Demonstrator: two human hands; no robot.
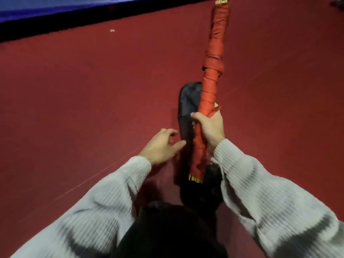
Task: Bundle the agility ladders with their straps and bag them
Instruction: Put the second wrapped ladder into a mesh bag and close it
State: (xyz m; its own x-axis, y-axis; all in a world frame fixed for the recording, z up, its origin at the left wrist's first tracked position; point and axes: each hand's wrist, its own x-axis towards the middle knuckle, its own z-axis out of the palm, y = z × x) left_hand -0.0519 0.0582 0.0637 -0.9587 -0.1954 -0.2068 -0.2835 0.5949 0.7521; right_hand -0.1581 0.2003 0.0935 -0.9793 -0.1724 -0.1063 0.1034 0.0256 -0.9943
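- Right hand [209,128]: fingers wrapped round the middle of the ladder bundle [209,90], carrying it clear of the floor.
- Left hand [162,146]: fingers loose, holding nothing, at the edge of the black bag [188,105].
- Ladder bundle: red, strap-wound, yellow rung ends showing at both tips; near tip hangs over the bag.
- Black bag: lies flat on the red floor [74,90]; mouth not discernible.
- Handling note: the left hand should probably spread the opening, then the near tip feeds in straight.
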